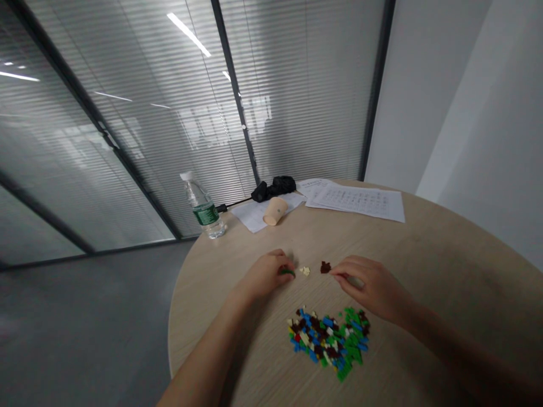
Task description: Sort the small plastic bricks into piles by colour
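Note:
My left hand (268, 273) rests low over the table, its fingers curled round some green toy bricks (287, 272). A small group of cream bricks (305, 271) lies just right of its fingertips. Further right is a little cluster of dark brown bricks (325, 267). The pinched thumb and fingers of my right hand (367, 282) touch this cluster's right edge; whatever is between the tips is too small to make out. Nearer to me, a mixed heap of bricks (328, 339) in blue, green, brown, cream and a few other colours spreads between my forearms.
Towards the back of the round wooden table (445, 271) stand a water bottle (206, 212) with a green label and a paper cup (275, 211) lying on its side. Black objects (274, 188) and printed sheets (356, 200) lie behind. Glass panels with blinds (314, 102) rise beyond.

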A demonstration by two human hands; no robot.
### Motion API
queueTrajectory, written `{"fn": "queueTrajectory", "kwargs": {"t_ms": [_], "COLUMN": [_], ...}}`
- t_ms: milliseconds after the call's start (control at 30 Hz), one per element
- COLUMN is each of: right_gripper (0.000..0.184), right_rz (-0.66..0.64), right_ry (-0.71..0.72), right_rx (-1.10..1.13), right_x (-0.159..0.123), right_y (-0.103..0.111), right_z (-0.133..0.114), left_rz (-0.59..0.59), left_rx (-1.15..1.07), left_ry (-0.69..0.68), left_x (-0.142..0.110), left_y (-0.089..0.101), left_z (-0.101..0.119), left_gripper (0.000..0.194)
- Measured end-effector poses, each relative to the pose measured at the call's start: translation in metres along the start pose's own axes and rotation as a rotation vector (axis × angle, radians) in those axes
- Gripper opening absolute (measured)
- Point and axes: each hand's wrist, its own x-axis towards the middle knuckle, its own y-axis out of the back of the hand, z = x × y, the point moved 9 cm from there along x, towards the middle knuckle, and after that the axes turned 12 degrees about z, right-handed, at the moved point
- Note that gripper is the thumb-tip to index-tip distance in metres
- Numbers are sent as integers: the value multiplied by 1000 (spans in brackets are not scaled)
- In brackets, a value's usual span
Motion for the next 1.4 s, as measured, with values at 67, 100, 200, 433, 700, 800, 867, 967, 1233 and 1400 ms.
{"fn": "queueTrajectory", "kwargs": {"t_ms": [67, 100, 200, 433, 700, 800, 867, 967, 1233, 1400], "right_gripper": [16, 16, 17, 13, 10, 12, 13, 14, 12, 9], "right_rz": [-10, -15, -21, -254, -437, -454, -468, -483, -529, -528], "right_ry": [1, 1, 7, -15, -83, -81, -86, -101, -140, -129], "right_rx": [3, 5, -3, 12, 115, 149, 152, 143, 130, 118], "right_x": [0, 0, 0, -7, -20, -22, -23, -24, -26, -26], "right_y": [-1, -1, -2, -13, -20, -22, -23, -24, -30, -31], "right_z": [0, 0, -1, 5, 13, 10, 9, 9, 14, 14], "left_rz": [1, 6, 32, 36, 45, 52, 54, 52, 42, 57], "left_rx": [1, 1, 0, 16, 34, 36, 34, 40, 59, 61], "left_ry": [1, -1, -10, 21, 18, 13, 12, 17, 25, 15], "left_x": [0, 1, 1, 1, 0, 1, 1, 1, 1, 1], "left_y": [-2, -3, -3, -2, 0, 0, 0, 1, 0, 0], "left_z": [-1, -1, -2, -6, -7, -7, -6, -6, -5, -5], "left_gripper": [9, 9, 8, 8, 11, 11, 11, 10, 11, 12]}}
